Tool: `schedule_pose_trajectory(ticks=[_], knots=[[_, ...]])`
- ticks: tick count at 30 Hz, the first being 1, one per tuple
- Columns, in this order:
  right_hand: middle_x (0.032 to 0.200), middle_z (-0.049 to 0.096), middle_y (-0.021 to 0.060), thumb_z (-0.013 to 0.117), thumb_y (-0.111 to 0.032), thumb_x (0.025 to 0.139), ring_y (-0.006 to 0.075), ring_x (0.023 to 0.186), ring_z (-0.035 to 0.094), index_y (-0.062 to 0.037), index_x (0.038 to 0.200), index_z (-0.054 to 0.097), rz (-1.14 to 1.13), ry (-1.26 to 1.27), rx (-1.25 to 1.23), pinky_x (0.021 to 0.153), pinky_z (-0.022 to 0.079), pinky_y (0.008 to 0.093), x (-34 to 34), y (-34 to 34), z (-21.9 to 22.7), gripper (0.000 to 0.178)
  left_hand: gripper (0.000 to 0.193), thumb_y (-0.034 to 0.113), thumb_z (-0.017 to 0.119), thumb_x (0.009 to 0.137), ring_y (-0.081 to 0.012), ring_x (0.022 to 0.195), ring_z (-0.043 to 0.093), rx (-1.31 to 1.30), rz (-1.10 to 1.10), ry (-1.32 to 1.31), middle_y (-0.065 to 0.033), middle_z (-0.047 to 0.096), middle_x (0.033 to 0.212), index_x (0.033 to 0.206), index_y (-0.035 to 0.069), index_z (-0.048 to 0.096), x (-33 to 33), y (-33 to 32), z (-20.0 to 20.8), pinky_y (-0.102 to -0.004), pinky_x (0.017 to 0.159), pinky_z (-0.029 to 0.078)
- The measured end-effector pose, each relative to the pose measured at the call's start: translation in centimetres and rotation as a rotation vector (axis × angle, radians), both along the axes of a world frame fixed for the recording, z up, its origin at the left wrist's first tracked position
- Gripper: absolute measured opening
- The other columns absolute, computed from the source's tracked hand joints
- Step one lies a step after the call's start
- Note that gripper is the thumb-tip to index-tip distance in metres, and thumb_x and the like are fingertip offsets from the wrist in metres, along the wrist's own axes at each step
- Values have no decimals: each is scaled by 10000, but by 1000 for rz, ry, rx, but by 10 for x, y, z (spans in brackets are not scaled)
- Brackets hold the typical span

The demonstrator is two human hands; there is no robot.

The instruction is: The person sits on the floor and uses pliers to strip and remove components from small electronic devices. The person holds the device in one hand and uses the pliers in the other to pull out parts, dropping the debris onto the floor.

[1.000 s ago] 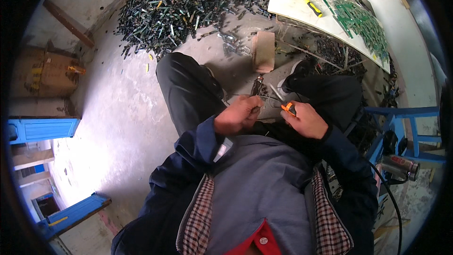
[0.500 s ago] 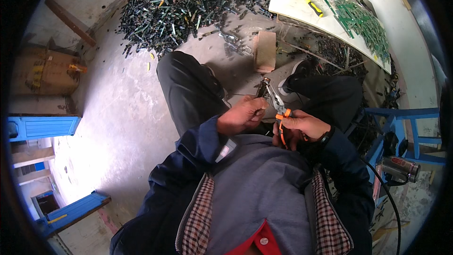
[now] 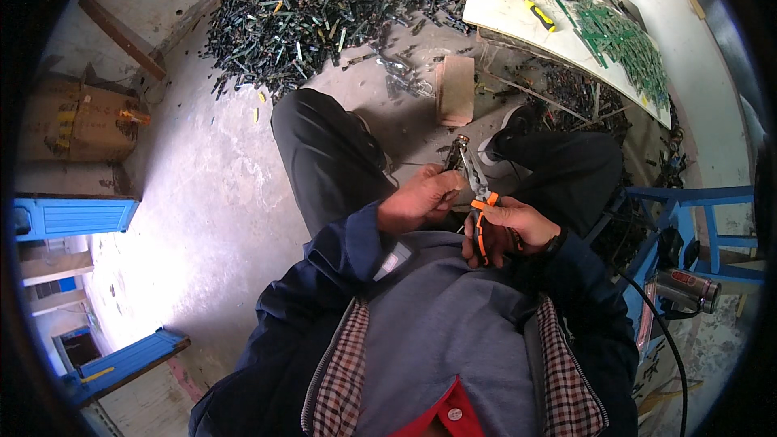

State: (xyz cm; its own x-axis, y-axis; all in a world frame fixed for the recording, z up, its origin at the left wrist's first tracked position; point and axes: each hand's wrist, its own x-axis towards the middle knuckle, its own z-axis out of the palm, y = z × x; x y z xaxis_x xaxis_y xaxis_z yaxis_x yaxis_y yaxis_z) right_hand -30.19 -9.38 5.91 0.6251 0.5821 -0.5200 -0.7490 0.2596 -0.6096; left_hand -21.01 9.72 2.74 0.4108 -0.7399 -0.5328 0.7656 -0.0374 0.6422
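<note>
Dark, slender, elongated piece with a shiny brownish end (image 3: 463, 140), shown in front of the person's lap, between the two knees and above the floor. The left hand (image 3: 422, 196) carries it: this grip is closed, thumb and fingers pinching the piece's near part so that its far end projects forward. The right hand (image 3: 518, 225) has its grip wrapped around the handles of steel pliers with orange-and-black sleeves (image 3: 481, 231), whose nose points forward and meets, or overlaps in view, the shiny end of the piece.

The step in hand appears to be working on that end with the pliers while the left hand steadies the body. The next move would seem to call for a firm bite on the end, with the left grip held steady against any pull or twist.

Beyond the knees lie a flat, brown, rectangular block (image 3: 456, 91) and, farther off, a broad heap of dark, narrow strips (image 3: 332, 16) on the floor. To the right stands a pale, flat tabletop (image 3: 506, 12) bearing a mass of green, thin strips (image 3: 627, 44) and a yellow-and-black-handled tool (image 3: 540, 16).

Hard to make out: the piece's near part is covered by the left fingers, and its exact kind cannot be told. Whether the jaws are clamped or merely resting against it is unclear. The lower handles are partly hidden by the right fingers; the heap is cut off at the upper edge.
</note>
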Motion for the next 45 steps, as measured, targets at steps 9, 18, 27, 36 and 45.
schedule_pose_trajectory(ticks=[9, 18, 27, 36, 45], knots=[[873, 671, 150, 383, -390, 986, 236, 743, 673, -39, 987, 564, -2, 7, 8, 493, 497, 264, 1, 2, 0, 395, 296, 177, 512, 846, -78, 414, 302, 70, -17, -81, 26, 367, 510, 569, 98, 443, -1, 0, 5, -259, 392, 200], [843, 668, 132, 378, -374, 991, 229, 721, 671, -43, 984, 562, -9, 43, 14, 473, 481, 261, 2, 5, -1, 379, 293, 188, 505, 843, -82, 421, 313, 102, -21, -139, 22, 387, 511, 570, 95, 454, -2, 1, 8, -265, 398, 214], [770, 659, 108, 420, -370, 977, 204, 645, 654, -53, 955, 575, -75, 76, -38, 450, 439, 247, 0, 9, -4, 353, 283, 186, 478, 855, -89, 419, 353, 159, -57, -224, 13, 411, 500, 592, 80, 478, -1, 0, 8, -274, 404, 231], [673, 617, 91, 533, -385, 924, 175, 577, 593, -19, 839, 582, -49, -143, -409, 506, 460, 304, 5, 16, 15, 379, 139, 37, 536, 767, -212, 438, 413, 34, -175, -780, -69, 378, 490, 674, 43, 434, 0, 9, -9, -356, 421, 282], [668, 613, 209, 573, -277, 864, 385, 651, 617, 23, 788, 574, 314, -892, -1554, 602, 483, 464, 12, 8, -10, 309, 153, 1, 578, 700, -372, 512, 446, 82, -206, -906, -157, 417, 541, 720, 33, 430, -2, 14, -31, -436, 466, 325]])
